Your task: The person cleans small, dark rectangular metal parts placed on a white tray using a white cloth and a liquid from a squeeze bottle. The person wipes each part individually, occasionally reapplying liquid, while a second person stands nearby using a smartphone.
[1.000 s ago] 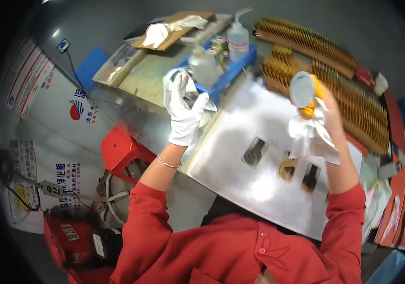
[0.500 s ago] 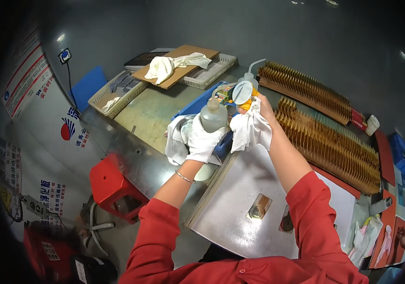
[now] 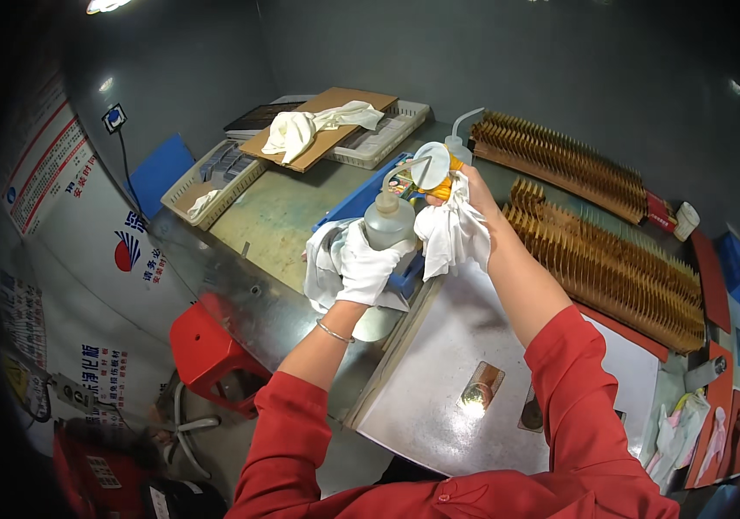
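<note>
My left hand (image 3: 366,270), in a white glove, is closed around a translucent squeeze bottle (image 3: 389,223) with a bent spout. A whitish cloth (image 3: 321,259) hangs beside that glove. The spout's tip overlaps the face of a round, pale disc (image 3: 430,169); whether it touches cannot be told. My right hand (image 3: 477,192), with orange-yellow covers on its fingertips, pinches the disc by its edge. A white cloth (image 3: 455,235) hangs from the same hand. Just behind the disc stands a second spouted bottle (image 3: 458,149), partly hidden.
Under my hands lies a blue tray (image 3: 361,201), mostly covered. Racks of brown upright plates (image 3: 604,259) stand to the right. Baskets (image 3: 205,177) and cardboard with a cloth are at the back left. A white board (image 3: 439,381) bears shiny rectangular pieces. A red stool (image 3: 210,346) stands left.
The disc and my right hand have come slightly left, toward the bottle. The spout's tip now shows across the disc's face. Both hands keep their holds.
</note>
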{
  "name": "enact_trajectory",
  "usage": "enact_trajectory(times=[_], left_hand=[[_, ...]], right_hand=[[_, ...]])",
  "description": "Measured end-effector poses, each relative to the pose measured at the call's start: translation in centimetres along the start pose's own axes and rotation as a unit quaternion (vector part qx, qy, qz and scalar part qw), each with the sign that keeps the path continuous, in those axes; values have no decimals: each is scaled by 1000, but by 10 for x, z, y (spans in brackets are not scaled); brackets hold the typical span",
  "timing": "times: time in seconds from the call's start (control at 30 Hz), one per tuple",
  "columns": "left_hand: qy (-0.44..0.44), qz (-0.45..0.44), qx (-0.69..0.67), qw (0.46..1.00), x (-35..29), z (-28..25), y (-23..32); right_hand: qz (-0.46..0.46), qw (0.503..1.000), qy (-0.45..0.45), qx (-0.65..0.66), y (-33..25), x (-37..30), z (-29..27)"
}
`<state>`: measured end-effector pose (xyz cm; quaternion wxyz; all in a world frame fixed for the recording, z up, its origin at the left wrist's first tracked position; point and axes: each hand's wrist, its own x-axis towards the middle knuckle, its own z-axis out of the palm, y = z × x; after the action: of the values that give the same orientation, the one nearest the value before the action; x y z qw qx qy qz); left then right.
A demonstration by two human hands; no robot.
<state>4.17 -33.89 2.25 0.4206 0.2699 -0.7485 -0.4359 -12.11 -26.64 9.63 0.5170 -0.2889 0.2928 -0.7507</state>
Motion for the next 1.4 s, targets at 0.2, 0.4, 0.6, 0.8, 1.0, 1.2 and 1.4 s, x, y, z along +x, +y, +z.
enact_trajectory(times=[0.2,0.4,0.6,0.8,1.0,1.2,1.4], left_hand=[[9,30,37,999,0,-5,-7],[-8,15,43,999,0,11,16],[114,269,129,948,-33,-20,25],[-395,302,113,860,-170,62,104],[-465,392,239,757,-239,139,106],[-463,395,296,736,-246,152,100],[-448,414,270,745,-242,150,104]], right_hand=[[3,995,-102,-12,-3,3,-12],[-52,998,-17,-20,-23,-39,-8],[-70,925,167,-333,-73,-230,45],[-16,699,294,-652,-97,-402,14],[117,550,308,-768,-19,-461,-53],[159,518,254,-801,0,-426,-77],[177,530,234,-795,4,-414,-87]])
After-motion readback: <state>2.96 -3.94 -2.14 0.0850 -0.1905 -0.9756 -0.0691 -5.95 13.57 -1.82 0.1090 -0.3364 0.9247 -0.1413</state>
